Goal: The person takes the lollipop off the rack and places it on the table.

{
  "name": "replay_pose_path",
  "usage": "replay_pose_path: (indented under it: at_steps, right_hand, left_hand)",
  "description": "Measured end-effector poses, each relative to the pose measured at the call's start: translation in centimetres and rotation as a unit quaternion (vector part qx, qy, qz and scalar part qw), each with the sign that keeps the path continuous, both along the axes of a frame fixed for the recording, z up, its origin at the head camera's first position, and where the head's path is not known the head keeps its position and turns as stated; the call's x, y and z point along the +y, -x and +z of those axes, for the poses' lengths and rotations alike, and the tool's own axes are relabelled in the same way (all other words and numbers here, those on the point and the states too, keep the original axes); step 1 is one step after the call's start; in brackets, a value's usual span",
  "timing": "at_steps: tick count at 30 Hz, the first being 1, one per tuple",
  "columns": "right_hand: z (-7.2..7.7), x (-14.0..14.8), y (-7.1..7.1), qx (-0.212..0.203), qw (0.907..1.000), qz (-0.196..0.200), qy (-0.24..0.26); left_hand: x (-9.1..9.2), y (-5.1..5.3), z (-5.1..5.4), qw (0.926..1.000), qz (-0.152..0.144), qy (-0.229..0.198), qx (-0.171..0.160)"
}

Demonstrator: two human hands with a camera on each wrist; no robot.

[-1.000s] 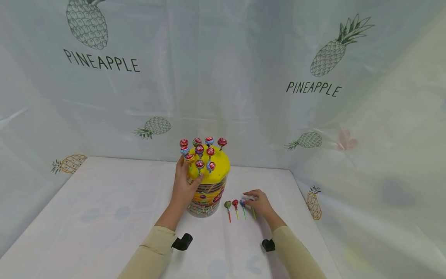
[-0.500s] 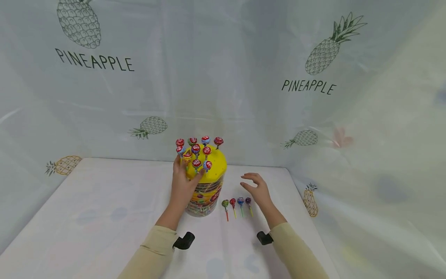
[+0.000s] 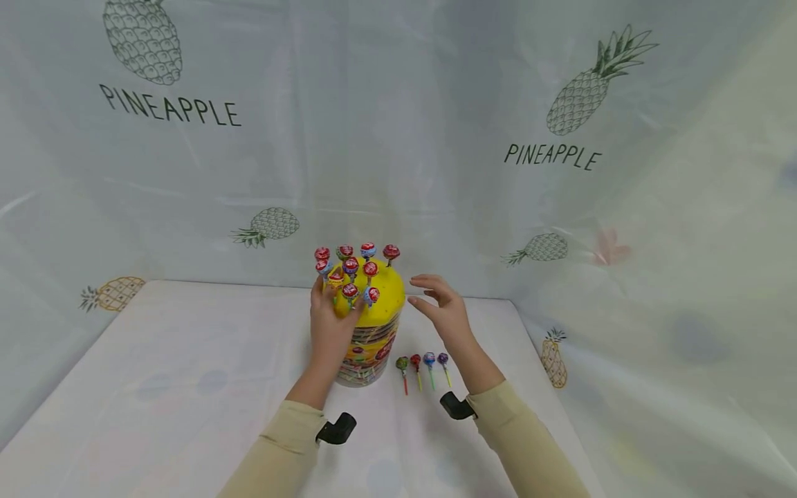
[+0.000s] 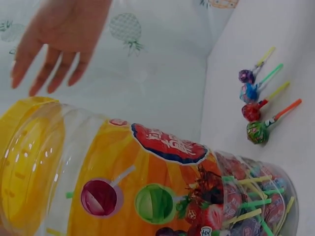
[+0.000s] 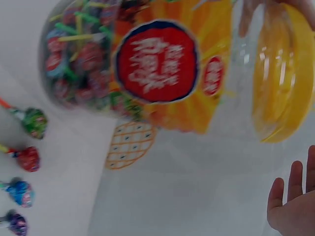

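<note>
A clear candy jar [image 3: 362,354] with an orange label and yellow lid [image 3: 387,306] stands on the table. Several wrapped lollipops [image 3: 351,266] stick up from the lid; more show through the jar's wall in both wrist views. My left hand [image 3: 328,335] grips the jar round the left of its lid, thumb in front, some fingers hidden behind. My right hand [image 3: 450,319] hovers just right of the lid, fingers apart and holding nothing. Below it, green [image 3: 402,363], red [image 3: 416,361], blue [image 3: 429,359] and purple lollipops [image 3: 443,359] lie in a row.
The white table [image 3: 205,429] ends at the back against a pale curtain [image 3: 423,138] printed with pineapples. Another stretch of curtain hangs along the right side. A black wrist mount [image 3: 337,429] sits on the left forearm, another mount [image 3: 457,406] on the right.
My right hand has come away from the lying lollipops, its fingers spreading, and has risen leftward to beside the lid. The left hand keeps its grip on the jar.
</note>
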State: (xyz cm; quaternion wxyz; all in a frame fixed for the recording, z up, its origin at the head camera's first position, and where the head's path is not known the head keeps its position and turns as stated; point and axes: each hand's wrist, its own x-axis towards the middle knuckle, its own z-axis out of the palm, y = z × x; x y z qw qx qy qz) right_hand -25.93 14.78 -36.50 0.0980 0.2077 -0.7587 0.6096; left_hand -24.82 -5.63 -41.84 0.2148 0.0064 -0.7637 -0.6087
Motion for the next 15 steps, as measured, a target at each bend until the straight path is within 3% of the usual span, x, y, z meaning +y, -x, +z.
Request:
replay_pose_path:
  at_steps: [3,9,15]
  right_hand:
    - [0.8,-0.6,0.2,0.007,0.9995,0.017,0.027]
    - [1.0,-1.5,1.7,0.020,0.9952,0.054,0.079]
    - [1.7,-2.5,2.2,0.009,0.9949,0.045,0.089]
  left_hand:
    - [-0.1,-0.1,0.1,0.9999,-0.006,0.003,0.008]
    - [-0.6,-0.2,0.0,0.9995,-0.022,0.016,0.013]
    - [-0.9,-0.6,-0.1,0.9990,-0.037,0.021,0.009]
